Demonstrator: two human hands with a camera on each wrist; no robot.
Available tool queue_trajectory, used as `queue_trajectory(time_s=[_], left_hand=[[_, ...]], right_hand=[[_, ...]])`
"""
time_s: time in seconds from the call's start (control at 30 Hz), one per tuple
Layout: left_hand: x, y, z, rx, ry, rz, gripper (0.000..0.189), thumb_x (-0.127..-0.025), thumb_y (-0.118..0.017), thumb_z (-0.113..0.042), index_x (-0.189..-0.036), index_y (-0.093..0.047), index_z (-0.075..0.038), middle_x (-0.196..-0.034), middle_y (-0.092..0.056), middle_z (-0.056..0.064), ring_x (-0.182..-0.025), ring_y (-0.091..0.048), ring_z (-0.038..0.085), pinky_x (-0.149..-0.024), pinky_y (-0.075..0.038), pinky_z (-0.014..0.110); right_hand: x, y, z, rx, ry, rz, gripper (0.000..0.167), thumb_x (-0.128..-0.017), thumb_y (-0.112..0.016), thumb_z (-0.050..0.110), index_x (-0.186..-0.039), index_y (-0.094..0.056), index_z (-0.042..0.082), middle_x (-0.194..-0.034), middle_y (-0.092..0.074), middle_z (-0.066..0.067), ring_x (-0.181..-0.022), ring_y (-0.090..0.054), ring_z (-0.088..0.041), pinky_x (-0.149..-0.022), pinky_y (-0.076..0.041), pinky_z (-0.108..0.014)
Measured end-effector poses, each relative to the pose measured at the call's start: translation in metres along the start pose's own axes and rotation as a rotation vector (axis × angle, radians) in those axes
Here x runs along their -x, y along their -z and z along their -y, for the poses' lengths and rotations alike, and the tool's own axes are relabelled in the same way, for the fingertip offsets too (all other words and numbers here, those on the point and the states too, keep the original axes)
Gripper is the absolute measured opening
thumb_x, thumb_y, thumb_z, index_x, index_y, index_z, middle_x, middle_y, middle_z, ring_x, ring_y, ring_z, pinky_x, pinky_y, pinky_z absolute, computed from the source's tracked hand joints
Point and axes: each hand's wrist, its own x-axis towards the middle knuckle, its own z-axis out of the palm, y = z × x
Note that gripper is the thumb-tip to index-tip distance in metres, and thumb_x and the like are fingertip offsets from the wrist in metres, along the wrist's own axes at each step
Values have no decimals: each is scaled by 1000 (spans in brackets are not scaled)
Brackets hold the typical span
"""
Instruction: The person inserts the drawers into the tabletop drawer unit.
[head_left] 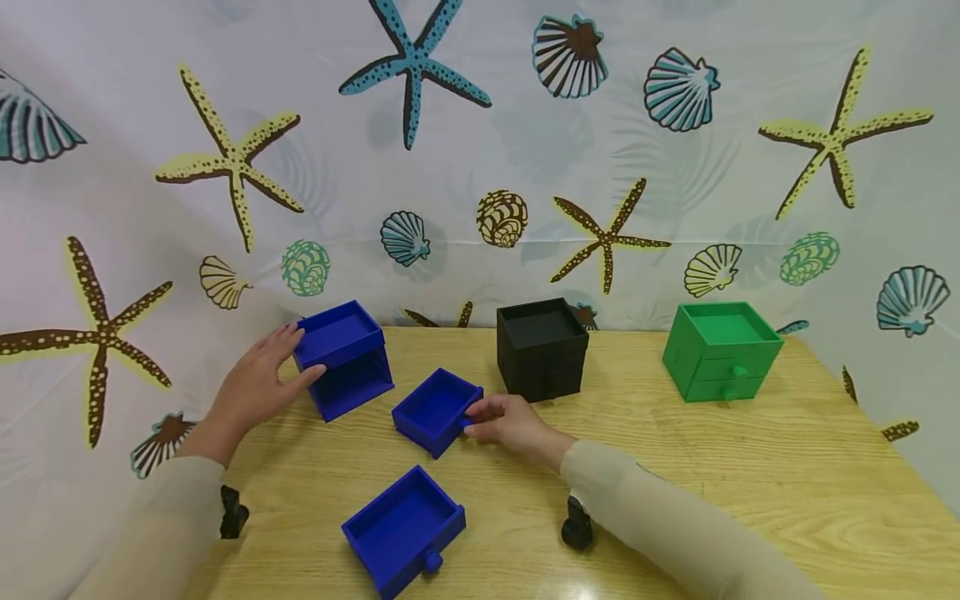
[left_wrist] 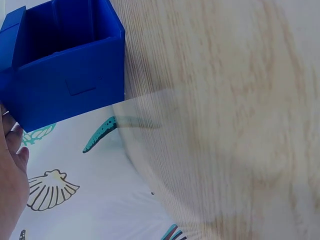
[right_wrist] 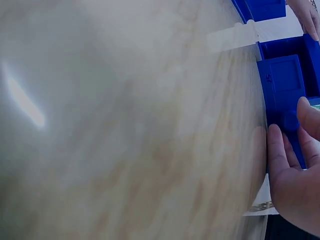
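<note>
Status: looks partway. Blue box [head_left: 356, 348] is on the table [head_left: 675, 483], far left, slot open at the front with 0 drawers seated. Both blue drawers are out.

Drawer 1 [head_left: 437, 404]: just in front and to the right of the box, open side up, knob [right_wrist: 290, 120] pointing away from the box. Can't tell if its base touches the table. Drawer 2 [head_left: 401, 525]: on the table nearer the person, knob toward the near right, no hand on it.

Right hand [head_left: 516, 423]: nearly closed, thumb and fingers pinching drawer 1's knob. Left hand [head_left: 262, 375]: spread loosely, fingers along the box's left side, thumb by its front edge; no firm grip seen.

Others: green box [head_left: 720, 354] has 2 drawers in, fronts flush. Black box [head_left: 543, 358] looks closed too, too dark to be sure.

Left, if refitting is the aim: 2 drawers to seat.
</note>
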Motion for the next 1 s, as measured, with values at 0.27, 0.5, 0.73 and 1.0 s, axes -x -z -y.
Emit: queue_trajectory(time_s=[0.27,0.5,0.73,1.0], left_hand=[[0,-1,3,13,19,39,79,-97,-53,-52,-150,-31,3,-154,-26,24,-140,-21,46,-106,-22,66],[-1,1,1,15,24,58,78,-97,-52,-52,-150,-31,2,-155,-25,24,-141,-20,45,-107,-22,66],[-1,2,-3,2,32,61,78,-97,-52,-52,-150,-30,2,-155,-25,24,-141,-21,45,-106,-23,67],[-2,4,-2,-3,29,60,79,-97,-52,-52,-150,-31,3,-155,-25,24,-140,-22,45,-105,-24,67]], right_hand=[[0,-3,-2,-45,-30,15,25,-86,-71,-2,-110,-63,-5,-95,-63,-11,-79,-64,-18,-76,-58,-34],[0,-4,-2,-29,-27,-22,25,-85,-72,-5,-108,-63,-6,-93,-63,-11,-78,-62,-16,-76,-58,-32],[0,-6,-1,-15,-29,-52,22,-84,-72,-6,-104,-64,-5,-88,-62,-9,-77,-60,-15,-73,-57,-28],[-1,-8,2,-20,-26,-72,20,-84,-71,-7,-102,-64,-5,-87,-62,-9,-77,-60,-15,-75,-57,-29]])
